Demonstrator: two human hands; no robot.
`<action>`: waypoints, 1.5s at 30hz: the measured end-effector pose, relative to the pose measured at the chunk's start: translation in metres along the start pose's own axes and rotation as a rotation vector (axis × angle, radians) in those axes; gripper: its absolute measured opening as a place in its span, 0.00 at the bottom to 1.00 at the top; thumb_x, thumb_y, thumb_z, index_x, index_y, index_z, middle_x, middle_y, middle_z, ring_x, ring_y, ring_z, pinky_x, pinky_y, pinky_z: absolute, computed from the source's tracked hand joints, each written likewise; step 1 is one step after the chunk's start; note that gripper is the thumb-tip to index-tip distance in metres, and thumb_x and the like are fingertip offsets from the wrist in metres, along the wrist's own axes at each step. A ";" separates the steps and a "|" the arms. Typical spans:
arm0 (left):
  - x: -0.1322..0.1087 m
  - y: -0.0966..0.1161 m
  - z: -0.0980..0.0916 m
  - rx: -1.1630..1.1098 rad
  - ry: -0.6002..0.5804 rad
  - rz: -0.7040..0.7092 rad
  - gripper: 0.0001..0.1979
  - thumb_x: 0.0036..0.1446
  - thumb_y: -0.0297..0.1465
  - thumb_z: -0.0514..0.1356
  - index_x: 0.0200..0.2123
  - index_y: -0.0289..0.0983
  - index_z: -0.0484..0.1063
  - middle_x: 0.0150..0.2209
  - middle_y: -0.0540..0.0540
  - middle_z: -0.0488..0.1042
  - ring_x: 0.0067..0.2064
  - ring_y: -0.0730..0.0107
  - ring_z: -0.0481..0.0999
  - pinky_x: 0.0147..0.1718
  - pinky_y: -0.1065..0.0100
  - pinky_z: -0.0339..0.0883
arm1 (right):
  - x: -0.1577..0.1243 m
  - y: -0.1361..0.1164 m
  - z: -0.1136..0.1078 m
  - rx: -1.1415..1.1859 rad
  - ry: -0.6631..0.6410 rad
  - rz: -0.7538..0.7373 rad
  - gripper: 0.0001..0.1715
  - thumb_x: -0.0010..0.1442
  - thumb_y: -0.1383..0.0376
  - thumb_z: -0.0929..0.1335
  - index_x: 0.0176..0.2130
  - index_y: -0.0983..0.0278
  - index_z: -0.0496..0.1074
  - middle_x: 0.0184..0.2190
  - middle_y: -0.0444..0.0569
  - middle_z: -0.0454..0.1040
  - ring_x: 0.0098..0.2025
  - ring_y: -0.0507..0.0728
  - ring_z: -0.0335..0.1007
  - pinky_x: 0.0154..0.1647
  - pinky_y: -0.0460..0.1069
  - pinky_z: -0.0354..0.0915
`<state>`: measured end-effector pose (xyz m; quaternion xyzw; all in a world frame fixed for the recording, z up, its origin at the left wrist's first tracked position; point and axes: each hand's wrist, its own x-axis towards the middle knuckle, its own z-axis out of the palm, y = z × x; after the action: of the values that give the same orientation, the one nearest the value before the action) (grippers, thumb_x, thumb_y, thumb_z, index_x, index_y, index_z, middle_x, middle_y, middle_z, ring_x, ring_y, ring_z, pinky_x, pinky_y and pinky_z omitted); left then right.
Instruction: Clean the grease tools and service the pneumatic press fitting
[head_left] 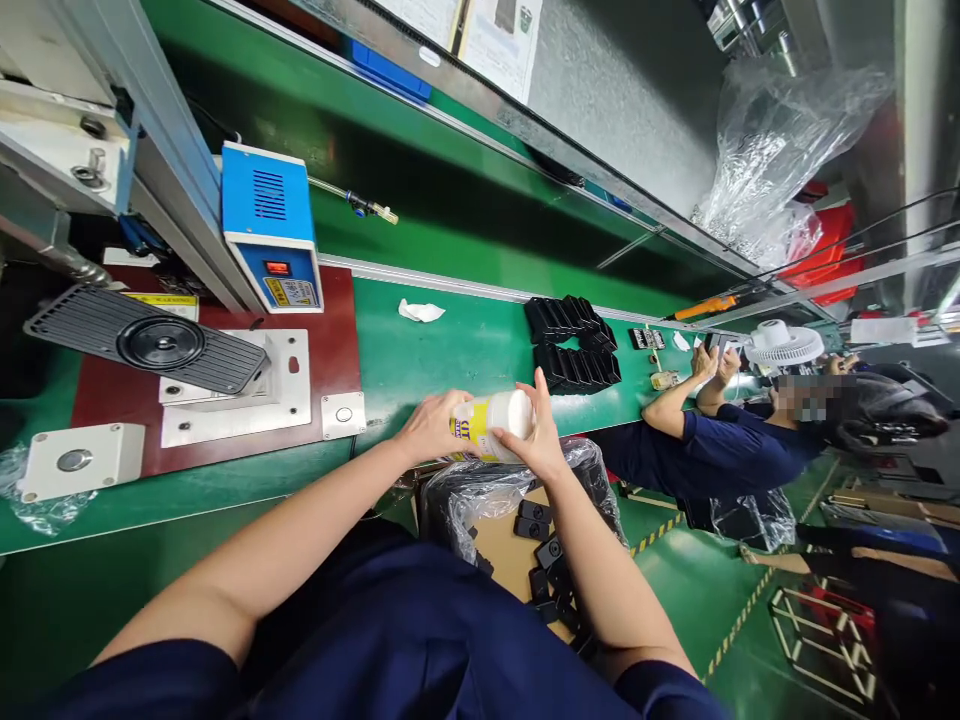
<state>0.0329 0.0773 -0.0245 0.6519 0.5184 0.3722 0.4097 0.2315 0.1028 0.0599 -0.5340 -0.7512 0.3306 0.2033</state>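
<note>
Both my hands grip a white plastic bottle (501,417) with a yellow label, held on its side just above the near edge of the green workbench (420,360). My left hand (433,427) wraps round the bottle's lower end. My right hand (534,432) closes over its other end, fingers curled on it. Below my hands stands a cardboard box lined with a plastic bag (480,495), with several small black parts (544,560) in it.
A blue control box (271,228) and a black grille part on a white fixture (150,342) stand at the left. Stacked black trays (574,345) lie on the bench ahead. A crumpled white tissue (420,311) lies nearby. A co-worker (720,440) in dark blue works at the right.
</note>
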 end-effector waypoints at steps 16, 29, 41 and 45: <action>-0.033 0.054 0.000 -0.383 -0.537 -0.511 0.20 0.40 0.46 0.64 0.19 0.35 0.64 0.19 0.53 0.62 0.24 0.74 0.60 0.23 0.70 0.53 | -0.124 -0.079 -0.001 0.543 -0.115 -0.012 0.65 0.49 0.53 0.74 0.68 0.56 0.32 0.62 0.55 0.54 0.61 0.64 0.55 0.63 0.63 0.49; -0.054 0.077 0.002 -0.439 -0.647 -0.578 0.20 0.39 0.44 0.66 0.18 0.36 0.61 0.18 0.53 0.61 0.23 0.76 0.58 0.22 0.71 0.53 | -0.146 -0.054 -0.008 0.653 -0.148 -0.148 0.71 0.41 0.49 0.77 0.68 0.53 0.34 0.61 0.55 0.56 0.62 0.65 0.54 0.64 0.63 0.48; -0.058 0.091 -0.012 -0.416 -0.683 -0.677 0.20 0.44 0.47 0.64 0.21 0.36 0.64 0.17 0.52 0.64 0.20 0.75 0.61 0.20 0.71 0.54 | -0.152 -0.095 -0.010 0.466 -0.167 0.188 0.62 0.48 0.48 0.73 0.69 0.55 0.39 0.64 0.55 0.53 0.64 0.68 0.52 0.63 0.65 0.50; -0.059 0.095 -0.012 -0.385 -0.777 -0.648 0.23 0.42 0.49 0.66 0.22 0.35 0.65 0.18 0.52 0.65 0.21 0.75 0.61 0.21 0.71 0.54 | -0.170 -0.085 -0.007 0.604 -0.046 0.197 0.63 0.47 0.48 0.74 0.68 0.55 0.39 0.59 0.55 0.58 0.58 0.66 0.59 0.60 0.64 0.55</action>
<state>0.0464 0.0095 0.0644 0.4612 0.4255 0.0465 0.7772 0.2379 -0.0730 0.1335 -0.5118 -0.5681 0.5689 0.3026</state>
